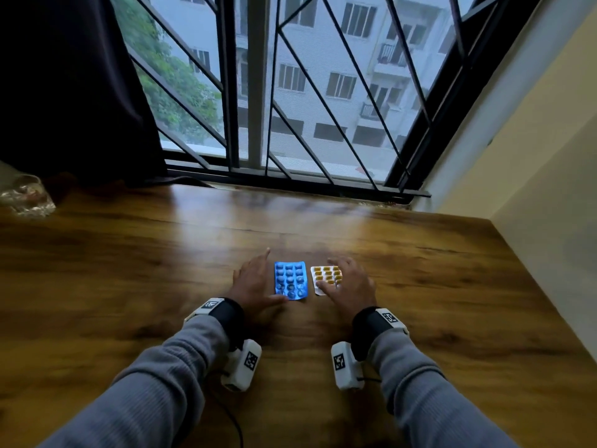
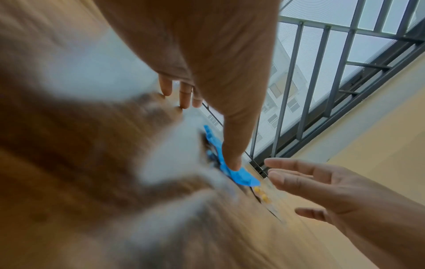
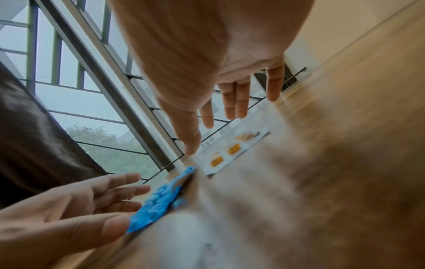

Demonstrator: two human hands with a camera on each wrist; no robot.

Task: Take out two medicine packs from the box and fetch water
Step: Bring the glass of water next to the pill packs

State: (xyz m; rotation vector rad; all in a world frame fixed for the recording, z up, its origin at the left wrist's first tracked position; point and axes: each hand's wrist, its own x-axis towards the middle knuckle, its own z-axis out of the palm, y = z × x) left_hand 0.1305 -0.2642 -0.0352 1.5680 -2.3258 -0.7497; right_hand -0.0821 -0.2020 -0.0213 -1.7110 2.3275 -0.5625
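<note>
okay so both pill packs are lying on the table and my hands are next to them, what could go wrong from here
1. The blue pack and the white pack with orange pills lie flat on the glossy wooden table; thin and flat, they may slide rather than lift.
2. Your left hand and right hand are open with only thumbs at the packs' edges, so a careless nudge could push one pack into the other.
3. No water is clearly visible; the clear container at the far left is too blurred to identify.

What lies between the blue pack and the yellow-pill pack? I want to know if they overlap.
Only a narrow strip of bare wooden table separates the blue pack from the yellow-pill pack; the head view shows this.
</note>
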